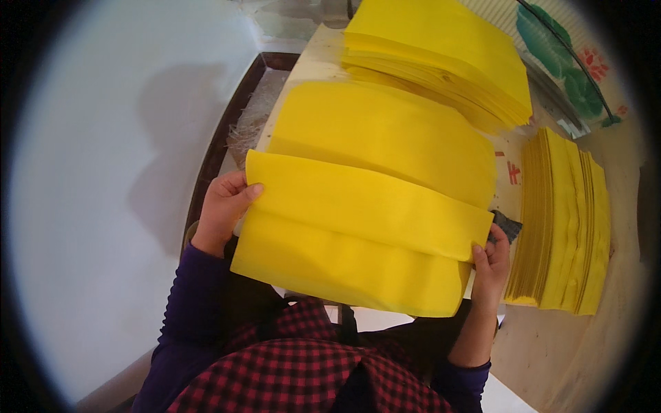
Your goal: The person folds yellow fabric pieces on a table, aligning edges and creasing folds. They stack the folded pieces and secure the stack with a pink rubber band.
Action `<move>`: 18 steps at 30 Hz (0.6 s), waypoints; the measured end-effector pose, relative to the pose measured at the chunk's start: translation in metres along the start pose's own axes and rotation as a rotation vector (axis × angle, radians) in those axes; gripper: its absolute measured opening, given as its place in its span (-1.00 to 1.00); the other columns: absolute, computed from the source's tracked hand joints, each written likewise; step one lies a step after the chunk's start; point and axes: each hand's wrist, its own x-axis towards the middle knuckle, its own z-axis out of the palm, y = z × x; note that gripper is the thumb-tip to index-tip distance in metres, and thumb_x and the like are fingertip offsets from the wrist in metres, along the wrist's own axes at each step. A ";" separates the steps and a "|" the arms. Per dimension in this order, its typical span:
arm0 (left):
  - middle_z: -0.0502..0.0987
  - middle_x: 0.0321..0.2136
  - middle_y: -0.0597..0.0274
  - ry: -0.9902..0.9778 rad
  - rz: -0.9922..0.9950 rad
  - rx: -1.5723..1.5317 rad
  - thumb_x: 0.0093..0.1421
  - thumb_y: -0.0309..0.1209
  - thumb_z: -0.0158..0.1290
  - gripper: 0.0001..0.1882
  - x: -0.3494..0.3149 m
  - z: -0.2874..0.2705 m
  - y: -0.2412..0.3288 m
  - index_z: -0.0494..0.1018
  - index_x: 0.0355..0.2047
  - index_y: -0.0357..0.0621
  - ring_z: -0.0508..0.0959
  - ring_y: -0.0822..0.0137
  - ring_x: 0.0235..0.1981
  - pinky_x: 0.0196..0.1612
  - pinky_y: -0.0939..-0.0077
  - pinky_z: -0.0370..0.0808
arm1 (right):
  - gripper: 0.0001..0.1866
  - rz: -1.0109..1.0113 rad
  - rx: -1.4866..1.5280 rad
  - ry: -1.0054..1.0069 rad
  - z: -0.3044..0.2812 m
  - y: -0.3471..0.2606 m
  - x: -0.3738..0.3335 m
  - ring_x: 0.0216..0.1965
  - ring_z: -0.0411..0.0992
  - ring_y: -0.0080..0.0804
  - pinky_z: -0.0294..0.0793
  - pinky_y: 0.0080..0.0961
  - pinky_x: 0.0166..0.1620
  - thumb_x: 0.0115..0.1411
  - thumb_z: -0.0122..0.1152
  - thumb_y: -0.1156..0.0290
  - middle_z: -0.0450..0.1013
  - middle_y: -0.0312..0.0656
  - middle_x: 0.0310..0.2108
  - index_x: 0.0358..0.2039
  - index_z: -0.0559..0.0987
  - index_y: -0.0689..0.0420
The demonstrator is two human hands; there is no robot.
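A large yellow sheet (372, 206), paper or thin cloth by its look, lies across the board before me with a raised fold along its middle. At the fold's left end, my left hand (226, 205) pinches the edge, thumb on top. My right hand (491, 258) grips the fold's right end, its thumb on the near side. The near part (351, 268) of the yellow material hangs toward my lap. Beyond the fold, more yellow material (385, 127) lies flat; whether it is the same sheet I cannot tell.
A thick stack of yellow sheets (434, 48) sits at the far side. To the right stands a bundle of folded yellow pieces (561, 227). A small dark cloth (507, 226) lies beside my right hand. The white wall (89, 206) rises at left, next to a dark brown frame edge (220, 131).
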 end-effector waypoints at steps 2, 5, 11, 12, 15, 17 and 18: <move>0.61 -0.28 0.26 0.015 0.034 0.014 0.20 -0.45 0.13 -0.73 0.000 -0.002 0.001 0.52 -0.11 -0.34 0.55 0.51 -0.31 -0.18 0.63 0.45 | -0.48 -0.044 -0.027 -0.015 0.001 0.000 0.000 -0.18 0.48 -0.53 0.37 -0.58 -0.01 0.19 0.10 0.61 0.55 -0.18 -0.26 0.17 0.25 0.22; 0.62 -0.27 0.25 0.003 -0.004 0.051 0.20 -0.45 0.13 -0.74 -0.002 -0.006 0.004 0.52 -0.12 -0.34 0.56 0.48 -0.29 -0.12 0.60 0.46 | -0.45 -0.073 -0.032 0.010 0.002 0.002 -0.001 -0.18 0.48 -0.54 0.35 -0.58 0.01 0.19 0.08 0.62 0.55 -0.18 -0.27 0.20 0.23 0.23; 0.62 -0.31 0.26 0.017 -0.019 0.017 0.17 -0.46 0.17 -0.77 -0.009 -0.009 0.005 0.54 -0.18 -0.32 0.55 0.50 -0.32 -0.15 0.62 0.46 | -0.42 -0.072 -0.090 -0.008 0.000 0.004 0.000 -0.25 0.45 -0.62 0.35 -0.67 -0.08 0.19 0.10 0.62 0.54 -0.23 -0.33 0.23 0.21 0.23; 0.62 -0.32 0.26 0.013 -0.006 0.001 0.16 -0.46 0.18 -0.77 -0.010 -0.010 0.005 0.54 -0.19 -0.31 0.55 0.51 -0.33 -0.16 0.62 0.46 | -0.43 -0.076 -0.093 0.002 0.000 0.004 0.000 -0.27 0.45 -0.63 0.35 -0.69 -0.10 0.19 0.10 0.62 0.53 -0.24 -0.34 0.23 0.22 0.23; 0.61 -0.34 0.26 0.063 -0.007 0.006 0.15 -0.46 0.20 -0.81 -0.010 -0.014 0.003 0.55 -0.25 -0.29 0.55 0.51 -0.34 -0.18 0.63 0.46 | -0.43 -0.093 -0.115 0.002 0.001 0.005 0.001 -0.30 0.43 -0.65 0.34 -0.71 -0.13 0.20 0.11 0.60 0.52 -0.27 -0.35 0.23 0.22 0.23; 0.60 -0.38 0.29 0.076 0.005 0.015 0.14 -0.47 0.20 -0.84 -0.010 -0.014 0.000 0.54 -0.29 -0.28 0.54 0.52 -0.36 -0.20 0.64 0.45 | -0.43 -0.113 -0.104 -0.013 0.000 0.006 0.001 -0.31 0.43 -0.66 0.34 -0.72 -0.14 0.21 0.11 0.59 0.52 -0.28 -0.35 0.23 0.22 0.23; 0.59 -0.39 0.31 0.063 0.016 0.003 0.14 -0.48 0.20 -0.86 -0.009 -0.014 -0.001 0.54 -0.31 -0.28 0.53 0.53 -0.37 -0.21 0.65 0.44 | -0.44 -0.126 -0.085 -0.021 0.000 0.007 0.002 -0.31 0.42 -0.66 0.34 -0.72 -0.15 0.22 0.11 0.58 0.52 -0.29 -0.36 0.23 0.22 0.23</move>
